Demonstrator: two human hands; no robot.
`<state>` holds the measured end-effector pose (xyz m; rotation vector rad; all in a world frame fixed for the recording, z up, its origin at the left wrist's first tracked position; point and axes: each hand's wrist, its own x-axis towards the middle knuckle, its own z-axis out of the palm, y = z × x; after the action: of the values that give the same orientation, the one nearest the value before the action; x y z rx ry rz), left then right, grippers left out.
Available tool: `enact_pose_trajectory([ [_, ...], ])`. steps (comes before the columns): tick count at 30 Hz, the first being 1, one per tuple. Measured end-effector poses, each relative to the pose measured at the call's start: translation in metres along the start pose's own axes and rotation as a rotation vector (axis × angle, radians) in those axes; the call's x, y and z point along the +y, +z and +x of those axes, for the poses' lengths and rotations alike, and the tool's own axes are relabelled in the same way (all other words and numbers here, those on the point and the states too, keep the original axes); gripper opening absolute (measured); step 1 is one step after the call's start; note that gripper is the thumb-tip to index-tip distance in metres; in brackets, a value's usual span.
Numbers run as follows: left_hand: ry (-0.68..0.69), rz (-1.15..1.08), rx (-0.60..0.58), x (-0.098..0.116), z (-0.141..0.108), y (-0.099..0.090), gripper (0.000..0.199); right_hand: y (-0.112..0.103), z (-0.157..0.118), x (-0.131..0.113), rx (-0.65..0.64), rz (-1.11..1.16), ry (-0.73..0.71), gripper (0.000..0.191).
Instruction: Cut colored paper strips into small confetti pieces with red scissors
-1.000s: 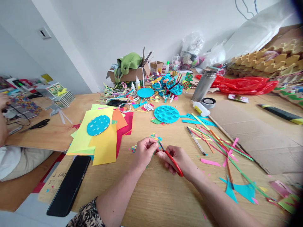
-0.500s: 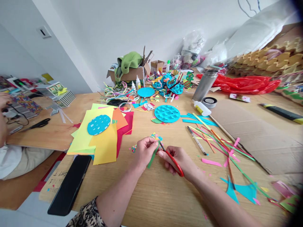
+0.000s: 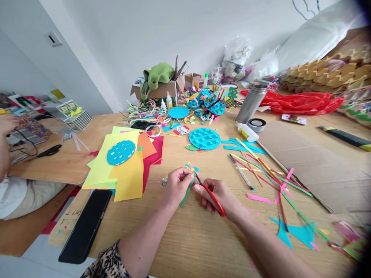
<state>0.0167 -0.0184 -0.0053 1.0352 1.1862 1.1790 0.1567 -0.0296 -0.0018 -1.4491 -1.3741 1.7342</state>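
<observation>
My left hand (image 3: pixel 180 183) pinches a green paper strip (image 3: pixel 186 196) whose lower end hangs down over the table. In my right hand (image 3: pixel 216 195) are red-handled scissors (image 3: pixel 213 199), their blades pointing up and left against the strip's upper end. Just beyond my fingers lies a small pile of tiny coloured paper bits (image 3: pixel 191 166), partly hidden by my left hand. Farther back rests a blue oval with a raised lattice (image 3: pixel 204 139). A blue oval with pale specks (image 3: pixel 121 152) sits on yellow paper sheets (image 3: pixel 129 181).
A black phone (image 3: pixel 85 226) lies at the left. To the right are paper strips (image 3: pixel 269 173), a pen (image 3: pixel 241 172), a glue bottle (image 3: pixel 247 132), a metal flask (image 3: pixel 251 104) and a cardboard sheet (image 3: pixel 315 162). Another person's arm (image 3: pixel 4 143) shows at the far left.
My hands, the green strip and the scissors stay almost exactly in place. At the far left, the other person's hand has shifted slightly.
</observation>
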Motion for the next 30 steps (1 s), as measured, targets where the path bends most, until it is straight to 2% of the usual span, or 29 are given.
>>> enact_pose_trajectory([
  [18, -0.027, -0.019, 0.004, -0.0006, 0.0011, 0.0, 0.013, 0.0019, -0.0021, -0.0025, 0.038, -0.02, 0.049, 0.046],
  [25, -0.083, -0.045, -0.023, -0.0033, 0.0036, -0.0017, 0.017, -0.0012, 0.0006, -0.0019, 0.023, -0.014, 0.041, 0.046],
  [30, -0.181, -0.143, -0.061, -0.0043, 0.0046, -0.0026, 0.02, -0.0026, 0.0022, 0.0007, 0.039, -0.026, 0.046, 0.047],
])
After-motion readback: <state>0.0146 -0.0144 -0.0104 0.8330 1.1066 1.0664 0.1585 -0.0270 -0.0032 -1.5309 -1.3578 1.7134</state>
